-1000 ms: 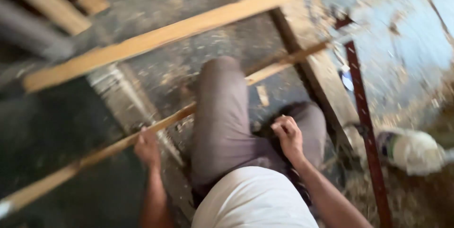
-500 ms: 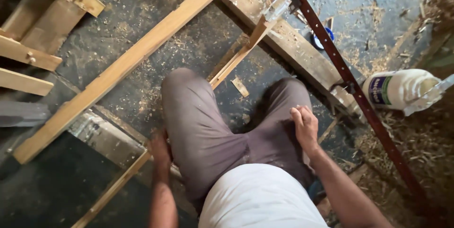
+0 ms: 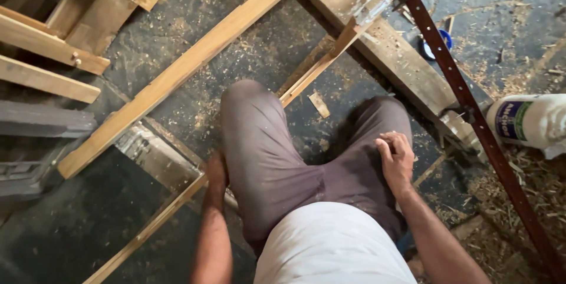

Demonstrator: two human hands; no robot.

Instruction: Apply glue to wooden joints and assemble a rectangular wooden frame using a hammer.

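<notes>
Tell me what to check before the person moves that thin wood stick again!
1. Left hand on the thin wooden strip: ok, it rests where the strip passes under the leg.
2. Left grip closed around the strip: cannot tell, the fingers are hidden by the thigh.
3. Right hand free: ok, it lies on the right thigh, holding nothing.
4. Strip's far end free: not ok, it sits against the floor beam.
5. Wide plank clear of the strip: ok, it lies apart.
6. Red metal bar out of the way: ok, it lies to the right.
</notes>
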